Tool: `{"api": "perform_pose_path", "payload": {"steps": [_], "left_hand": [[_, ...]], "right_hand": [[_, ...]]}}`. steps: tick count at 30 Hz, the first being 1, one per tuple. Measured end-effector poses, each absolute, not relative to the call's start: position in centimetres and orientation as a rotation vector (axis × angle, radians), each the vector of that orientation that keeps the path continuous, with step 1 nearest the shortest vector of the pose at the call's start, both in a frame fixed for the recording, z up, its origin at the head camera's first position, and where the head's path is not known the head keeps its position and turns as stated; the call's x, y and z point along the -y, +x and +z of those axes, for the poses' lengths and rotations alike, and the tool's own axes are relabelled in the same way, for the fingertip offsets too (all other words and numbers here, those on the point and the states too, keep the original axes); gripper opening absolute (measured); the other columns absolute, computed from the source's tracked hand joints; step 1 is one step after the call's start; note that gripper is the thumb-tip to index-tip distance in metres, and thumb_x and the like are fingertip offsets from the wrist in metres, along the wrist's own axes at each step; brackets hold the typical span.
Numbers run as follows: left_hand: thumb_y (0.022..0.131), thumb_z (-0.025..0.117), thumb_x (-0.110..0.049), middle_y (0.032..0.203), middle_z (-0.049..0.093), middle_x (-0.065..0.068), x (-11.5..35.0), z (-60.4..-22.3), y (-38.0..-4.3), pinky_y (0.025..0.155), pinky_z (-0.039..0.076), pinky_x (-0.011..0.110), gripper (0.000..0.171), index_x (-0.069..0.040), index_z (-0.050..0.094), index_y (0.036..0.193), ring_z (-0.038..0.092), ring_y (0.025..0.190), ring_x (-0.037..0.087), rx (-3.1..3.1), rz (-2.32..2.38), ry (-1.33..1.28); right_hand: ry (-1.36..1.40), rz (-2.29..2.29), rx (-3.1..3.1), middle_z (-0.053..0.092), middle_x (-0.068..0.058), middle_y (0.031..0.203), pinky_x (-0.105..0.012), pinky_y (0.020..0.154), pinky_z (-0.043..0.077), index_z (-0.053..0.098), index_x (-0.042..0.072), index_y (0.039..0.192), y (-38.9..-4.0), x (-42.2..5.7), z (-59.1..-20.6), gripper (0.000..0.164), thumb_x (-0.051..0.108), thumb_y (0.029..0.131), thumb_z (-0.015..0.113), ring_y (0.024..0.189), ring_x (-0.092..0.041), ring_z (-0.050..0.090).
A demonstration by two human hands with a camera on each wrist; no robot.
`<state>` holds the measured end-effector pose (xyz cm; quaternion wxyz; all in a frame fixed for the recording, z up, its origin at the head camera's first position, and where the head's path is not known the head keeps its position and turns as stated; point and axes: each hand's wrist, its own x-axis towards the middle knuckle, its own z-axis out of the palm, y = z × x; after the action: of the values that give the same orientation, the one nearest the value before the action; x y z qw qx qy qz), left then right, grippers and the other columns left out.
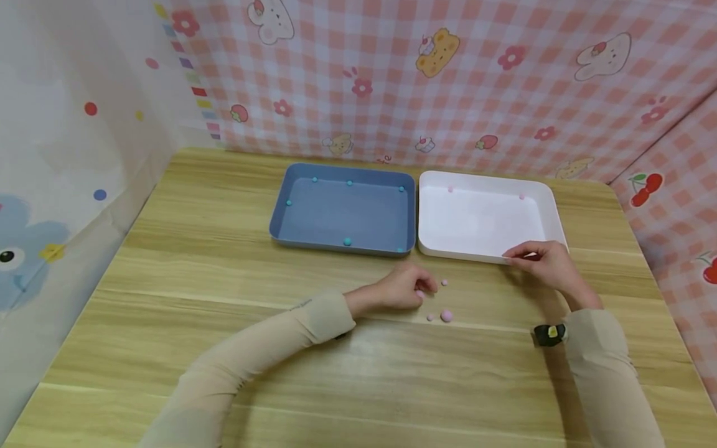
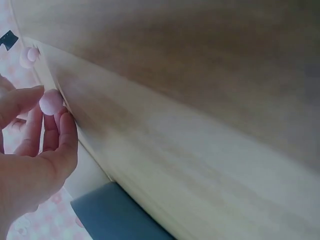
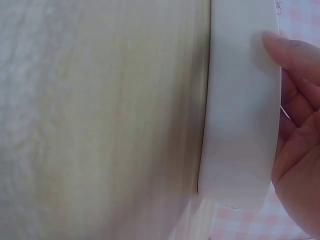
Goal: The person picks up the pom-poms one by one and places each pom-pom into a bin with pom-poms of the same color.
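Wooden tabletop (image 1: 448, 386); left hand (image 1: 399, 287) pinching pink ball (image 2: 51, 102), right hand (image 1: 546, 264) white tray (image 1: 476, 218) (teal balls (image 1: 347, 241): head view).

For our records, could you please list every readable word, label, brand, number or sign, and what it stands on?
"fe", red script, on the pink checked cloth backdrop.
Dark lettering on the beige fabric left sleeve: too small to read.
Blue-grey rectangular tray, white rectangular tray: none visible.

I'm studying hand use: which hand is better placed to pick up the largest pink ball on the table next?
The left, I'd judge: the left hand is close to the largest pink ball, though it seems to pinch another pink ball. The right hand is farther away, gripping the white tray.
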<state>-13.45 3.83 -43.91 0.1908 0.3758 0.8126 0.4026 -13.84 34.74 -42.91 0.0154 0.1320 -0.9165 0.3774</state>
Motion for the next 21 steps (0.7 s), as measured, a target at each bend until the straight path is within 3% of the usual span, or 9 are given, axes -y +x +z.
{"api": "perform_pose_path", "payload": {"steps": [10,21], "left_hand": [[0.069,0.054,0.017,0.079,0.066,0.007,-4.1,-44.1,-13.6,0.061,0.039,0.012,0.025,0.001,0.070,0.081,0.053,0.071,0.011,-2.287,1.144,1.068],[0.080,0.060,0.011,0.098,0.068,0.015,-4.4,-41.9,-15.3,0.072,0.047,0.014,0.019,0.005,0.068,0.097,0.060,0.079,0.011,-2.177,1.336,0.936]], "right_hand": [[0.381,1.212,2.859,0.069,-0.013,0.078,-0.012,0.057,0.046,0.072,-0.004,0.087,-13.9,-34.7,-42.9,0.008,-0.007,0.079,0.070,0.067,0.003,0.056],[0.361,1.207,2.875,0.069,-0.014,0.079,-0.012,0.058,0.046,0.072,-0.003,0.087,-13.9,-34.8,-42.8,0.009,-0.006,0.079,0.070,0.067,0.001,0.057]]}}
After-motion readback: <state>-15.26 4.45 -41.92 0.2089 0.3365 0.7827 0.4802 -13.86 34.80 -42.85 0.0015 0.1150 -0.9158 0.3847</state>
